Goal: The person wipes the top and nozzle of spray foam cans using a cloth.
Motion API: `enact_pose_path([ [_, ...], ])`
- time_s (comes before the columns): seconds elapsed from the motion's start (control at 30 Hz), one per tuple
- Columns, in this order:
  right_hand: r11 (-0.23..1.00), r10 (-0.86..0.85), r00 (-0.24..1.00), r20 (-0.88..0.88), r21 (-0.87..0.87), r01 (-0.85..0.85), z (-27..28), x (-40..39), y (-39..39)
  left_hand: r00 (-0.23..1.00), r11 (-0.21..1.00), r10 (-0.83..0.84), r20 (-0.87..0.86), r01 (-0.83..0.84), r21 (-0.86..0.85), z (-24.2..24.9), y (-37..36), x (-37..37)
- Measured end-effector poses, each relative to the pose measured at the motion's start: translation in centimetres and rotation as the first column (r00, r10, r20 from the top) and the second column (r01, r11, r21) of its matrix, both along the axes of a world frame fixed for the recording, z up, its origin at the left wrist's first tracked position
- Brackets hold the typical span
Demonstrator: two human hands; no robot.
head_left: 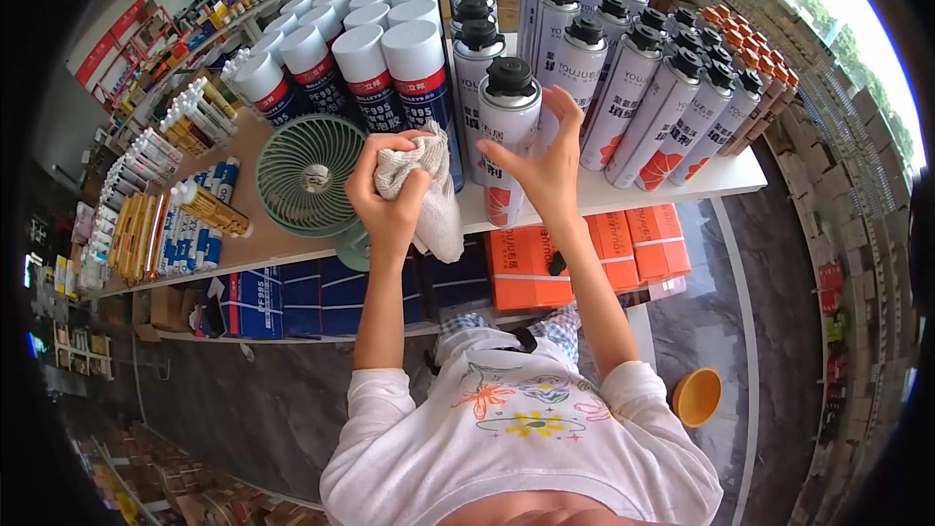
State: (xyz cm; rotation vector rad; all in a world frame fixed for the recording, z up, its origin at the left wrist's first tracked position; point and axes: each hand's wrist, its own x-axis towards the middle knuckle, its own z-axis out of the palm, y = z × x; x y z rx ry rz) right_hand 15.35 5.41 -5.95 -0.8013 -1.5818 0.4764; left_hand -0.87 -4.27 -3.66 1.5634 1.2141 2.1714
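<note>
My left hand (388,197) is closed around a crumpled off-white cloth (440,219), whose loose end hangs down at the table's front edge. My right hand (547,173) is open, with thumb and fingers spread wide around the upper part of a white spray can with a black cap (508,119). The thumb crosses the front of this can; whether it touches is hard to tell. The fingers curve on its right side, apart from it. The can stands upright at the front of the table, ahead of similar black-capped cans (582,63).
Left of the cloth, a green round fan (310,175) stands near the edge. White-capped blue cans (414,63) fill the table behind it. Sealant tubes (209,209) lie farther left. Orange boxes (531,268) and blue boxes (302,297) sit below; an orange bowl (697,397) is on the floor.
</note>
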Motion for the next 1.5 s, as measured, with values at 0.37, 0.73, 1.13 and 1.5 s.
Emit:
enact_pose_path([
  [0.37, 0.727, 0.578, 0.574, -0.58, 0.047, -0.685, -1.9, 6.1, -4.6, 0.97, 0.971, -0.24, -0.032, 0.24, 0.008, -0.3, -1.7, 2.0],
  [0.73, 0.767, 0.537, 0.742, -0.4, -0.136, -0.628, -0.8, 3.9, -7.3, 0.926, 0.928, -0.372, -0.065, 0.371, -0.035, -1.8, -1.3, 5.0],
  [1.13, 0.94, 0.21, 0.922, -0.327, -0.191, -0.282, -1.6, 3.6, -7.9, 0.929, 0.862, -0.369, 0.037, 0.357, -0.359, -2.5, -3.2, 5.3],
  [1.5, 0.871, 0.431, 0.901, -0.043, -0.24, -0.428, -1.0, 3.4, -9.1, 0.921, 0.985, -0.12, 0.37, 0.159, -0.074, -4.1, -3.0, 4.3],
])
